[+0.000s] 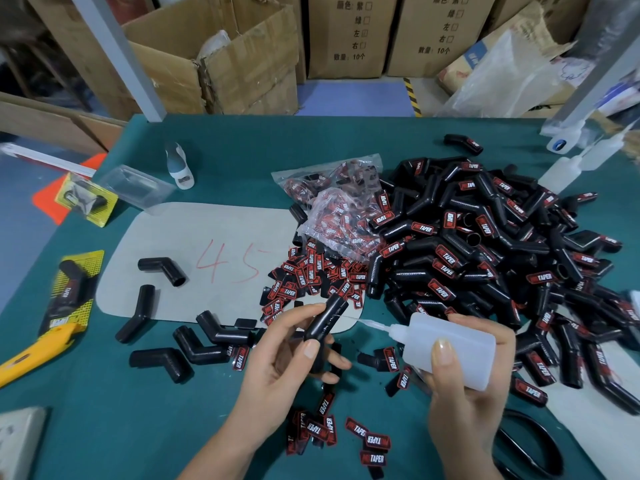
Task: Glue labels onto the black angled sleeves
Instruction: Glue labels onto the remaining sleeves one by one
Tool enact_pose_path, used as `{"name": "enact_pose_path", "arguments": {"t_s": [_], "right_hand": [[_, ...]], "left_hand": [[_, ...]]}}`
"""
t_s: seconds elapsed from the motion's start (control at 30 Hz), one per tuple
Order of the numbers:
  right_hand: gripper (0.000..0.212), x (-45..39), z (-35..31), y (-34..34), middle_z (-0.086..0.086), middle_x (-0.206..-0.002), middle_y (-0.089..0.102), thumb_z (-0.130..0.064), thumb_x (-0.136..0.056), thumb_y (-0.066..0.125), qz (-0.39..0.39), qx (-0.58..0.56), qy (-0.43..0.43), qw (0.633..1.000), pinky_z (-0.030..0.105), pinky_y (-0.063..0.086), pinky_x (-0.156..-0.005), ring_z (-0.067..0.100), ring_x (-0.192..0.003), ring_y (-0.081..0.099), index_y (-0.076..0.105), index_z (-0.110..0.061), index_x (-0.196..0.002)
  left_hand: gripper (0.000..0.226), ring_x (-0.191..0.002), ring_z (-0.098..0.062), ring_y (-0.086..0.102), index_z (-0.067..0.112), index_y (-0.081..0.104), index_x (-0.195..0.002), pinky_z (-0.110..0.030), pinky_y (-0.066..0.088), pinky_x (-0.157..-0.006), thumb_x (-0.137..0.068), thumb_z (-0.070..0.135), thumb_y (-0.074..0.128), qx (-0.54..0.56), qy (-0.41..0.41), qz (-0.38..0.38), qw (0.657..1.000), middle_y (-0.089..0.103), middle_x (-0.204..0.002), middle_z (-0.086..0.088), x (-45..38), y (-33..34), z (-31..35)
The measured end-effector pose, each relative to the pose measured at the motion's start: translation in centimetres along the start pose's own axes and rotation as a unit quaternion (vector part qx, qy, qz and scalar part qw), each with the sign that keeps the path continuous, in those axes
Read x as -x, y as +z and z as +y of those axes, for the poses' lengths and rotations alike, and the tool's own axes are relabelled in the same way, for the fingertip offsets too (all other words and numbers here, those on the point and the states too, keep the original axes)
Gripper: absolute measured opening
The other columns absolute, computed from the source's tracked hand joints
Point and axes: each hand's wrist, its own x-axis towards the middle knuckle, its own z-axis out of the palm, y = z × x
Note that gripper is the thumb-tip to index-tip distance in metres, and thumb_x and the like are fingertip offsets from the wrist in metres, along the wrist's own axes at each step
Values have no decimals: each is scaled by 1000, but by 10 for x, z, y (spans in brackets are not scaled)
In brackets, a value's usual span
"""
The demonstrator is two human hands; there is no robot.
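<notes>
Left hand [277, 355] gripping black angled sleeve [323, 323] above counter [138, 427]; right hand [464, 379] squeezing glue bottle [450, 348], needle tip at sleeve. Best kept light: thin bead, sleeve steady, label spot upward.

The scissors [530, 445] run past the frame's bottom right edge.

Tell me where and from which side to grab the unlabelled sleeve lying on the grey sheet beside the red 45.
Probably best: take the angled sleeve from above, pinching its straight left leg across the width. It lies flat with the bend to the right, apart from the other sleeves, so that leg is free on both sides.
</notes>
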Motion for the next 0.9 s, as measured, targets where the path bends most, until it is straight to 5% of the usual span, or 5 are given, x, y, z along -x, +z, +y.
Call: {"name": "enact_pose_path", "arguments": {"t_s": [0.23, 0.47, 0.63, 0.9], "right_hand": [[27, 0, -4, 1, -13, -106, 63, -46, -81, 66, -14, -5, -14, 1000, 35, 52, -48, 18, -76, 63, 61, -52, -107], [28, 1, -4, 1, -12, -106, 63, -47, -81, 66, -9, 1, -12, 1000, 33, 52, -53, 26, -79, 64, 61, -51, -108], [27, -1, -1, -1, 12, -107, 60, -48, -83, 68, 13, -4, 10, 1000, 57, 51, -66, 48, -89, 60, 60, -46, -109], [27, -3, 0, 0, 12, -105, 59, -47, -83, 68, 13, -12, 9, 1000, 46, 49, -65, 40, -85, 59, 60, -44, -108]], "left_hand": [[40, -86, -40, 77, 28, 63, -138, -39, 63, -67, -101, 42, 69, 7, -8, 0, 1000, 69, -106, -12, 0, 2, 1], [40, -86, -40, 77, 28, 63, -138, -39, 63, -67, -101, 42, 68, 2, -7, 0, 1000, 68, -105, -11, 1, 2, 2], [41, -86, -42, 77, 26, 62, -139, -39, 63, -66, -101, 41, 68, 0, -4, -3, 1000, 67, -106, -14, 1, 1, 1], [41, -85, -42, 76, 25, 62, -139, -39, 63, -66, -102, 40, 68, 3, -6, -4, 1000, 68, -105, -12, 0, 1, 0]]}}
